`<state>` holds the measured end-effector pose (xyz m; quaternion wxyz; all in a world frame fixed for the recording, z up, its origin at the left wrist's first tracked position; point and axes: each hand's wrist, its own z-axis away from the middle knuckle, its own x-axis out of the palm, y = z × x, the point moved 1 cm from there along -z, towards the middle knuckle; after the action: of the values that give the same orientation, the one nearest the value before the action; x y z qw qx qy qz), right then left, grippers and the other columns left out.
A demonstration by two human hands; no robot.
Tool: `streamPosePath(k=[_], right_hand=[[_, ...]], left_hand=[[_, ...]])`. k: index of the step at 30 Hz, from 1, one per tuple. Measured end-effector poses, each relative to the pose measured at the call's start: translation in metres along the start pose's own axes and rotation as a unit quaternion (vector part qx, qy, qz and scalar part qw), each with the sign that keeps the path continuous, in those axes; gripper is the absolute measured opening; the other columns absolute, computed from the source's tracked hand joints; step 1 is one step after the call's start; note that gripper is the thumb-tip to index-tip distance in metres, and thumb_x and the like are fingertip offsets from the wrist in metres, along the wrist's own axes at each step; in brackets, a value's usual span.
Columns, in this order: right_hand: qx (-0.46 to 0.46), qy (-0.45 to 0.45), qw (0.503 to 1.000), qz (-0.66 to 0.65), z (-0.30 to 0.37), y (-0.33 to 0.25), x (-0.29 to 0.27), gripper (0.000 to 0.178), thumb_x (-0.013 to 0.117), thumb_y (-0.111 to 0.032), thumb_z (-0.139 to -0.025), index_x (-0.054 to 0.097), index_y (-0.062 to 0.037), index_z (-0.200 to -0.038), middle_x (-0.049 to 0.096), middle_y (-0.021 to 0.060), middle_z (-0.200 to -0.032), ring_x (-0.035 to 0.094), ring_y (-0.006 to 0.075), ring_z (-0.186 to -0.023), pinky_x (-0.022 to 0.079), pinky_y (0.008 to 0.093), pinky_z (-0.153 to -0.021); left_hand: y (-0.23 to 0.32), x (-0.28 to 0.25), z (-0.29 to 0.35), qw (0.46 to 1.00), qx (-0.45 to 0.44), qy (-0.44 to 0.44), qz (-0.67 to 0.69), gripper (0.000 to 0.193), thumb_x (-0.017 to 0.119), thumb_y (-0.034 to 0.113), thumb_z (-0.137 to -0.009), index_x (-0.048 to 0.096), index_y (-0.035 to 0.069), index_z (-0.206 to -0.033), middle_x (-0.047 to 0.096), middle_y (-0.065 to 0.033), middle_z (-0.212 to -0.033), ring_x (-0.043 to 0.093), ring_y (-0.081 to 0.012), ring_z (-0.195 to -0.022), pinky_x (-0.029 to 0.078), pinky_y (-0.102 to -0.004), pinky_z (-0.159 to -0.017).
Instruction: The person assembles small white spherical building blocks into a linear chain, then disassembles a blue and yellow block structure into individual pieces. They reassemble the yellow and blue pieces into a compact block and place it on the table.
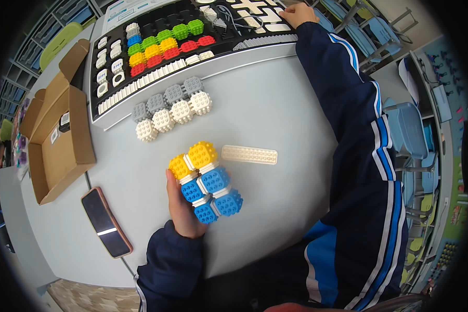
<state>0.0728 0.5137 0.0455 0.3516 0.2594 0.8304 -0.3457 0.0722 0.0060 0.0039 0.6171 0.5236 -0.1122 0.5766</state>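
My left hand (184,216) is closed around a block assembly (215,180) of studded cubes, two yellow on top and several blue below, joined by white connectors. It is held over the table. At the far right corner of the black parts tray (224,46), my right hand (299,14) has its fingers curled together by the white flat pieces (250,11). What they pinch, if anything, I cannot make out. A white studded strip (249,154) lies just right of the assembly. Beyond it sits a group of grey and white studded cubes (172,106).
Green, yellow and red cubes (161,49) fill rows in the tray, with a grey cable (233,20) near its right part. An open cardboard box (62,140) stands at the left. A phone (106,222) lies on the grey table (281,208). Blue chairs (406,130) stand at the right.
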Motion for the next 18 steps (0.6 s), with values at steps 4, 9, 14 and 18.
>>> streamPosePath(k=[4, 9, 14, 18], right_hand=[[-0.055, 0.052, 0.997, -0.027, -0.009, 0.034, -0.012, 0.028, 0.076, -0.028, -0.075, 0.076, -0.0049, -0.091, 0.070, 0.0228, -0.091, 0.068, 0.0378, -0.089, 0.053, 0.0442, -0.081], [-0.274, -0.094, 0.925, -0.246, 0.142, -0.055, -0.102, 0.025, 0.069, -0.020, -0.091, 0.072, -0.0049, -0.110, 0.071, 0.0085, -0.096, 0.066, 0.0181, -0.088, 0.050, 0.0290, -0.082], [-0.279, -0.220, 0.919, -0.173, 0.281, -0.074, -0.143, 0.036, 0.075, -0.034, -0.082, 0.071, -0.0076, -0.107, 0.067, 0.0093, -0.106, 0.059, 0.0254, -0.102, 0.041, 0.0400, -0.095], [-0.234, -0.235, 0.929, -0.163, 0.313, -0.075, -0.143, 0.033, 0.078, -0.028, -0.080, 0.071, -0.0089, -0.106, 0.064, 0.0052, -0.107, 0.054, 0.0212, -0.108, 0.034, 0.0380, -0.101]], left_hand=[[-0.003, 0.003, -0.005, 0.999, -0.004, -0.033, -0.002, 0.071, 0.024, 0.062, -0.100, 0.047, 0.006, -0.135, 0.064, -0.0170, -0.113, 0.065, -0.0279, -0.100, 0.056, -0.0409, -0.083], [-0.002, -0.002, -0.003, 0.999, 0.012, -0.054, -0.001, 0.069, 0.027, 0.061, -0.100, 0.047, 0.005, -0.135, 0.065, -0.0168, -0.112, 0.065, -0.0273, -0.099, 0.056, -0.0412, -0.083], [-0.003, -0.005, -0.010, 0.993, 0.035, -0.116, 0.002, 0.067, 0.027, 0.057, -0.102, 0.045, 0.003, -0.136, 0.064, -0.0178, -0.115, 0.065, -0.0276, -0.103, 0.053, -0.0416, -0.090], [-0.003, -0.011, -0.013, 0.988, 0.069, -0.140, 0.002, 0.066, 0.028, 0.055, -0.103, 0.044, 0.001, -0.136, 0.063, -0.0186, -0.119, 0.063, -0.0287, -0.108, 0.052, -0.0413, -0.094]])
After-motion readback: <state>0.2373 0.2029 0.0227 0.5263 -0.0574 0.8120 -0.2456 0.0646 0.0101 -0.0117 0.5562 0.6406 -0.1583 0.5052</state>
